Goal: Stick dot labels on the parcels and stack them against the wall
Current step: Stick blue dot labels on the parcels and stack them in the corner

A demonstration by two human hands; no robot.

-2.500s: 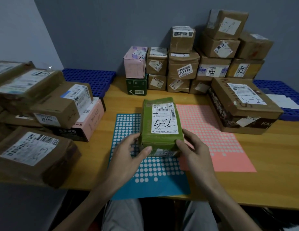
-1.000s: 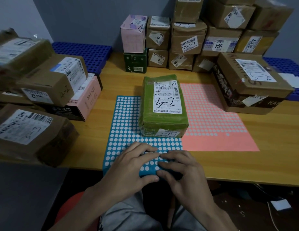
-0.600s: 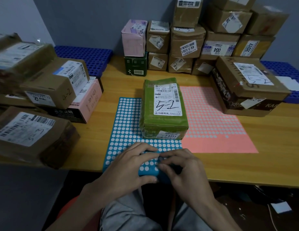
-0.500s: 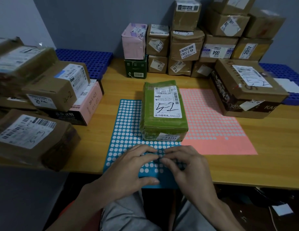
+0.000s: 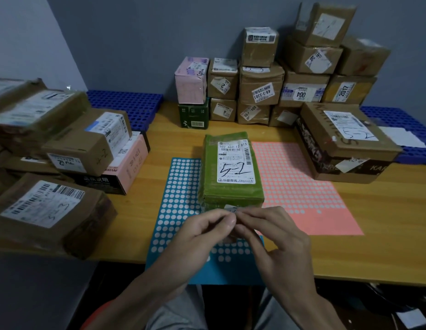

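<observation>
My parcel [image 5: 232,194] is green, its shipping label [image 5: 235,163] white with black barcodes and black handwriting. One dot-label sheet [image 5: 181,198] is blue with rows of white dots, the other sheet [image 5: 302,186] salmon pink with pale dots. The surface [image 5: 385,234] is honey-yellow wood. The stacked parcels [image 5: 261,84] are mostly brown, one box [image 5: 190,84] pink, one carton [image 5: 194,115] dark green, against my grey-blue wall [image 5: 135,44].

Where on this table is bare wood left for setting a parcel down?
Widest bare tabletop lies right of the pink sheet, in front of the large brown box. A narrower strip runs between the blue sheet and the left pile. The wall stack and left edge are crowded.
</observation>
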